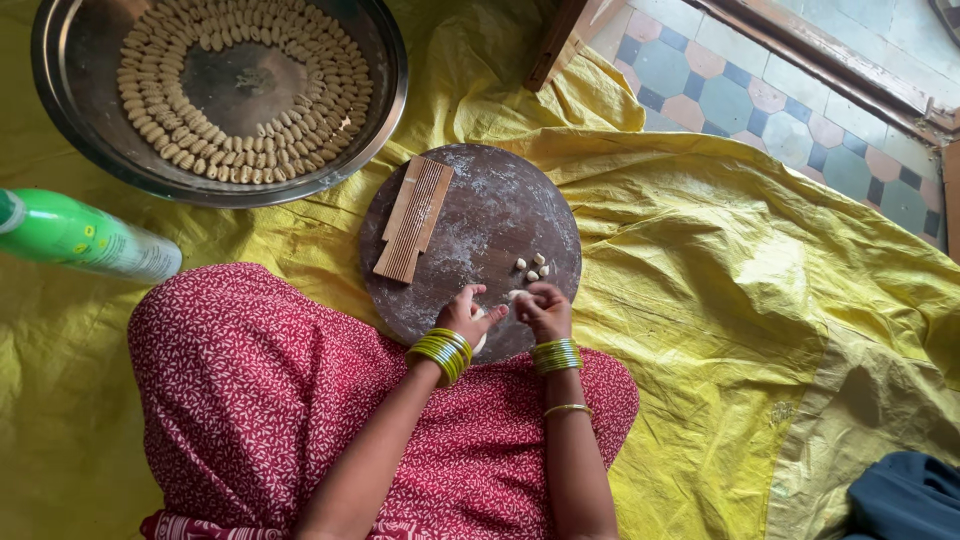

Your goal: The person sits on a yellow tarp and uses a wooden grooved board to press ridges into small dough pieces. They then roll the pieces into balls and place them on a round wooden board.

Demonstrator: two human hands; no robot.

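A round, flour-dusted wooden board [480,215] lies on a yellow sheet in front of my lap. My left hand [466,315] and my right hand [543,308] meet at its near edge, pinching a pale strip of dough [516,295] between them. Several small cut dough pieces [532,268] lie on the board just beyond my fingers. A ridged wooden paddle [414,219] rests on the board's left part. Both wrists wear green bangles.
A large steel tray [70,130] at the top left holds several rings of shaped dough shells. A green plastic bottle [80,237] lies at the left. The yellow sheet [760,300] covers the floor; tiled floor [740,100] and a blue cloth [905,500] lie to the right.
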